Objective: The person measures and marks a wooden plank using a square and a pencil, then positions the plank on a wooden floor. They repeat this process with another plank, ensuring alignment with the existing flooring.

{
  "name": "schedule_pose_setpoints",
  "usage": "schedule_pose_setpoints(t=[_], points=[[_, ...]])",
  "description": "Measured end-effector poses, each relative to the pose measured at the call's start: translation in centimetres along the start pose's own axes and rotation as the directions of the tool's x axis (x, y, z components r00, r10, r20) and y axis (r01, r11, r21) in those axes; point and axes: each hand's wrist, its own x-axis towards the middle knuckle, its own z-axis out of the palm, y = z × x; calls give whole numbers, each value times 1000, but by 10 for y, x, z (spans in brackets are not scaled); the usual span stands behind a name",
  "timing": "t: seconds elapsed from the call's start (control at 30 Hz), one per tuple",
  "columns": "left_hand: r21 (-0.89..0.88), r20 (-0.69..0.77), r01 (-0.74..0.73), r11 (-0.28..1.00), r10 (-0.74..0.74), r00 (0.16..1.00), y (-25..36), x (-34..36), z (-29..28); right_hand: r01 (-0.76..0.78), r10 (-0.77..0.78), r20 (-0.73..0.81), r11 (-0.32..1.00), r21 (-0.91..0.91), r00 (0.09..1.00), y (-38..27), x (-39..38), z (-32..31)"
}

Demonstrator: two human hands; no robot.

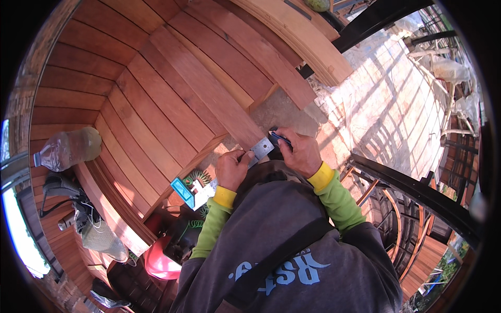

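Note:
My left hand pinches the metal blade of a square near the end of a long reddish-brown plank. The square's bright blue stock shows on the far side of my left wrist, with part of the blade hidden by my hand and sleeve. Just right of the blade's end, my right hand is closed on a small dark tool with a blue edge. My fingers cover much of it, so its kind is unclear. The plank's end lies close in front of my body, between both hands.
Reddish boards form a slatted surface, with more loose planks at the upper right. A plastic bottle lies at left, near a bag. Below are a red rounded object and a green coiled hose. A dark metal beam stands at right.

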Motion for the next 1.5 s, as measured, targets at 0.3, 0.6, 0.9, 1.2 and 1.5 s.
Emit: schedule_pose_setpoints(t=[0.3,0.6,0.9,1.2,1.5], points=[[-29,-3,-22,999,22,1000,0,-1,1,-199,229,-59,926,321,972,41,-4,40],[-120,6,-12,993,13,1000,-19,4,9,-182,227,-51,878,443,973,34,-11,50],[-62,-6,-40,997,40,999,-13,4,7,-120,152,-78,940,320,985,33,-14,46],[-70,14,-7,998,8,1000,-9,3,6,-41,58,-66,969,242,996,27,-12,41],[-20,-25,-46,999,46,999,-1,0,3,59,-49,-62,984,168,997,15,4,20]])
